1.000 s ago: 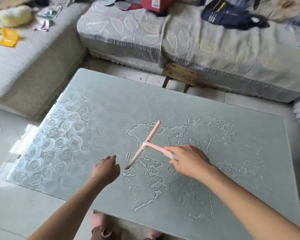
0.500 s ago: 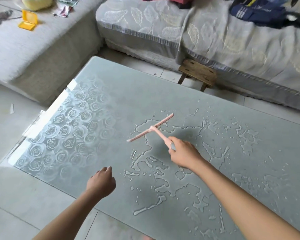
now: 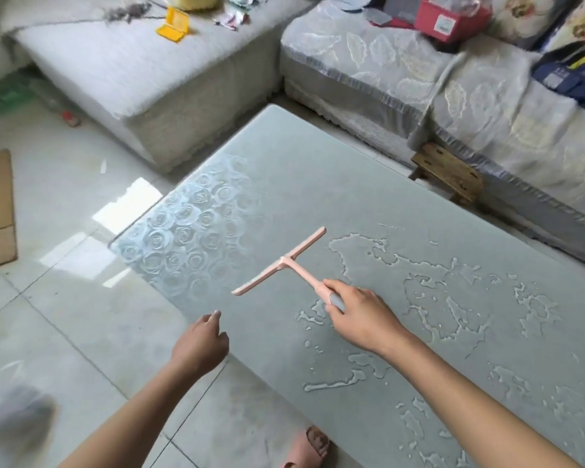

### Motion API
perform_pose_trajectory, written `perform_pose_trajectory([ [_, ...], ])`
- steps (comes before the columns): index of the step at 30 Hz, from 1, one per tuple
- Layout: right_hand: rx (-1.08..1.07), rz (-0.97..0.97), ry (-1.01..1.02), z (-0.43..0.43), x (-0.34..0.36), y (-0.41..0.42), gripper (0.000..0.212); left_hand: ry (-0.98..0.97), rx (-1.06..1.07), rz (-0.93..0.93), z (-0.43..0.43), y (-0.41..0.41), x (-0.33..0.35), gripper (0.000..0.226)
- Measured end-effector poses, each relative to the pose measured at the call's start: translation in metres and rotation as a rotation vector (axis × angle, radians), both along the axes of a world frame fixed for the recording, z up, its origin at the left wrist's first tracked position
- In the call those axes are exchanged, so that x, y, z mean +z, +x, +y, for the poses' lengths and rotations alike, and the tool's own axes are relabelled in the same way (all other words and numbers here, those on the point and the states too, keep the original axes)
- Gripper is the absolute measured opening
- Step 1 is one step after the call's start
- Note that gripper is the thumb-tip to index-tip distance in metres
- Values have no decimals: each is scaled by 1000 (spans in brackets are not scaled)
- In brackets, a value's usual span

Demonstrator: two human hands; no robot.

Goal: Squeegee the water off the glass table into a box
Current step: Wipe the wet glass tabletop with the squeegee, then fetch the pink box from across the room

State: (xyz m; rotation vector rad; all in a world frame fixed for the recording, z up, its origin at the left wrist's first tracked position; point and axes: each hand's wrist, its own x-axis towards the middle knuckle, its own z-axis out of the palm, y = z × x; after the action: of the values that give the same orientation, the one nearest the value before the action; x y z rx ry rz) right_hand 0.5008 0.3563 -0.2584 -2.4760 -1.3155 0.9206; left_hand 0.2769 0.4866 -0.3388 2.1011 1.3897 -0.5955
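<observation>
Shifted left since half a second ago: squeegee (image 3: 284, 261) blade now over dry glass beside the rose pattern, clear of the water (image 3: 429, 288). Fingers of right hand (image 3: 358, 315) clamped round the grey handle end, hand above the wet patch, arm in from lower right. Blade angled, far end toward the sofa (image 3: 368, 62); contact with glass not clear. Fingers of left hand (image 3: 200, 342) loosely curled, holding nothing, at the near edge of the table (image 3: 318, 184). Puddles across the right half. Beyond: wooden stool (image 3: 446, 173), red box (image 3: 450, 18). Pink slipper (image 3: 313, 447) on the floor below.
</observation>
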Motion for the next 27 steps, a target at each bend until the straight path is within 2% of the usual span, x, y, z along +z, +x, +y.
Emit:
perform_pose_trajectory([
  [7, 249, -37, 61, 38, 40, -126, 36, 48, 235, -125, 1, -129, 43, 51],
  [15, 635, -28, 82, 82, 57, -323, 37, 56, 590, -125, -37, -334, 63, 45],
  [22, 946, 3, 137, 79, 64, -490, 26, 55, 1027, -84, -131, -512, 63, 43],
  [27, 1210, 28, 95, 48, 55, -580, 32, 32, 1329, -25, -232, -595, 54, 42],
])
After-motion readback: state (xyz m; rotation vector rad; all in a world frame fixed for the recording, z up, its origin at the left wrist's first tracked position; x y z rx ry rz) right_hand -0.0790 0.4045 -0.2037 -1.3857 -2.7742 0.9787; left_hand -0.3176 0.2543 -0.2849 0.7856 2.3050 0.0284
